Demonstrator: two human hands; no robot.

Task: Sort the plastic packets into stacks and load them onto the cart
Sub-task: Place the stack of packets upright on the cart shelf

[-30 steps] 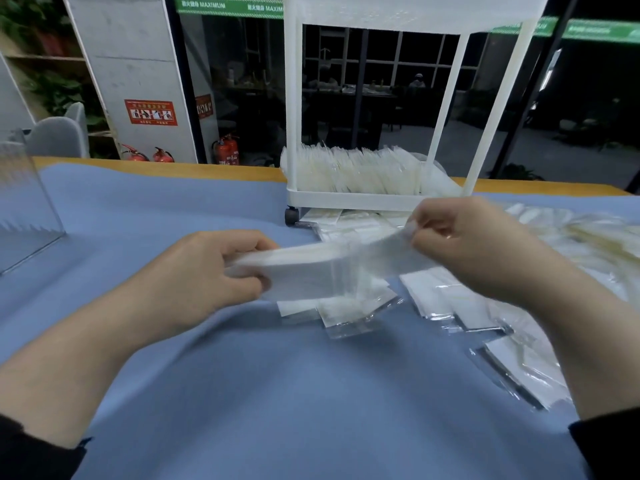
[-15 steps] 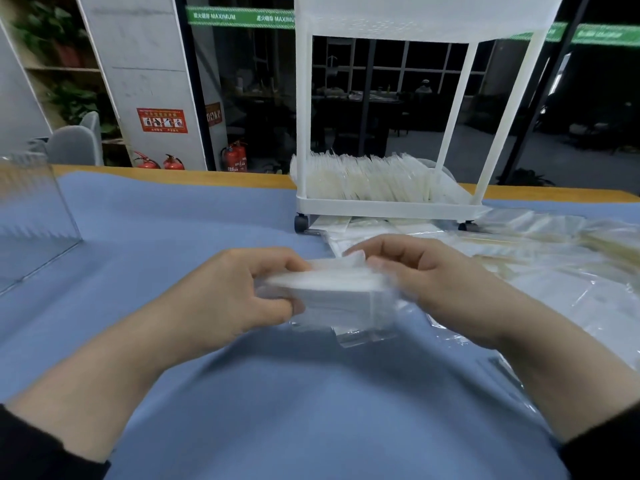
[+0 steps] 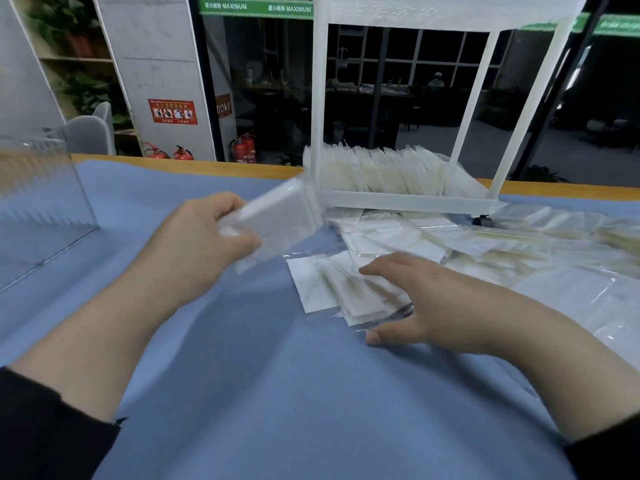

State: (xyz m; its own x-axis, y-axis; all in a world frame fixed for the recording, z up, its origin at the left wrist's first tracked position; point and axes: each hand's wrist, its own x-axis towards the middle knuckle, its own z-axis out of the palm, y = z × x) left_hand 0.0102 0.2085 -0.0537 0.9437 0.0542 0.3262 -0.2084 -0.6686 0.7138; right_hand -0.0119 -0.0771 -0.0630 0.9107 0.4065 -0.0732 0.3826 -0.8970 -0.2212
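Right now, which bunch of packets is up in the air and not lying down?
The stack gripped in the left hand, lifted near the cart. The other packets lie on the blue cloth or stand in the cart.

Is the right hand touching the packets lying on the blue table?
Touching. The head view shows the right hand lying flat on the small pile of packets, fingers on top and thumb against its near edge.
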